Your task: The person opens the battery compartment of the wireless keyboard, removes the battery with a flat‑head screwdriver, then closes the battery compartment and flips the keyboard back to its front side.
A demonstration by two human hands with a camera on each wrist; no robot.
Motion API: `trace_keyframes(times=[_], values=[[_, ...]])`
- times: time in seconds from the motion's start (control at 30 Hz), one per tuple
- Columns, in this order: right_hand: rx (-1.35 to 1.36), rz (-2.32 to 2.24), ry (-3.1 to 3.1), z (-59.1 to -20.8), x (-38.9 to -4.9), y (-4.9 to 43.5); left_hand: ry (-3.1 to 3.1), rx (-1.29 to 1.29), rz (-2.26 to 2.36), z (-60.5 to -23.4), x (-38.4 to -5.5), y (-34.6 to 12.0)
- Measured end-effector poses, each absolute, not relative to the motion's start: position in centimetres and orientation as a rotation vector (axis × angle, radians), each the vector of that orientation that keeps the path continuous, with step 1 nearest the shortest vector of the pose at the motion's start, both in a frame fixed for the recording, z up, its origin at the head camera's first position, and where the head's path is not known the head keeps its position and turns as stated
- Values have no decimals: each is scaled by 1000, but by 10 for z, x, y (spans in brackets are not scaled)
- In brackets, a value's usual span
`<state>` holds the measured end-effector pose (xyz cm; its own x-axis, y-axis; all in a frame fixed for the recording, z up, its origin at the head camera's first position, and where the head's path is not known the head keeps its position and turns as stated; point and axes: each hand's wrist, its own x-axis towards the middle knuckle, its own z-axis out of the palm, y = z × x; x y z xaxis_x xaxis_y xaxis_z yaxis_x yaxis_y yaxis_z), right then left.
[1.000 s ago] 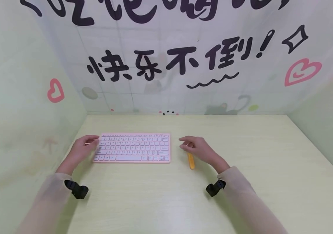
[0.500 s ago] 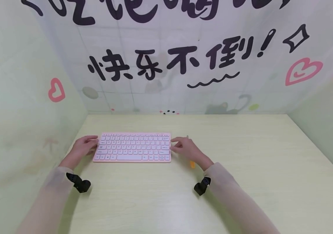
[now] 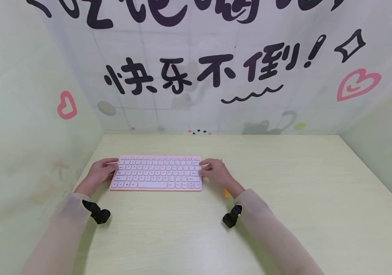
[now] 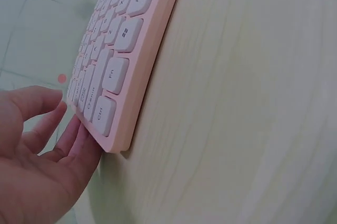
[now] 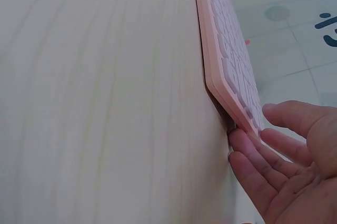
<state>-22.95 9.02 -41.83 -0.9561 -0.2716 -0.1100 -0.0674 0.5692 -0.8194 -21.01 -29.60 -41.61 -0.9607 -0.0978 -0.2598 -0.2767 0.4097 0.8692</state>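
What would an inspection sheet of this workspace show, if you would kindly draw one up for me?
Surface: pale wood-grain table.
Job's things: pink keyboard, keys up, toward the left part of the table.
Clutter: orange item, mostly hidden by the right hand.
Hands: left hand touches the keyboard's left edge, right hand its right edge; firmness of grip unclear.
Cables: nothing seen.
Surroundings: backdrop with black lettering behind the table; black wrist cameras on both sleeves.

Long pale-beige sleeves point(image 3: 58, 235), lower left and lower right of frame
I'm also spotting chunky black wrist cameras point(image 3: 97, 212), one per arm, kinda rounded.
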Motion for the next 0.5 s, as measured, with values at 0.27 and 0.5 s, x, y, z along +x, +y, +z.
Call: trace_keyframes(times=[0.27, 0.5], values=[[-123, -1501, 2521, -418, -228, 82, 2456, -391, 1601, -420, -210, -294], [11, -1608, 2439, -420, -227, 79, 2465, -417, 1616, -425, -211, -294]])
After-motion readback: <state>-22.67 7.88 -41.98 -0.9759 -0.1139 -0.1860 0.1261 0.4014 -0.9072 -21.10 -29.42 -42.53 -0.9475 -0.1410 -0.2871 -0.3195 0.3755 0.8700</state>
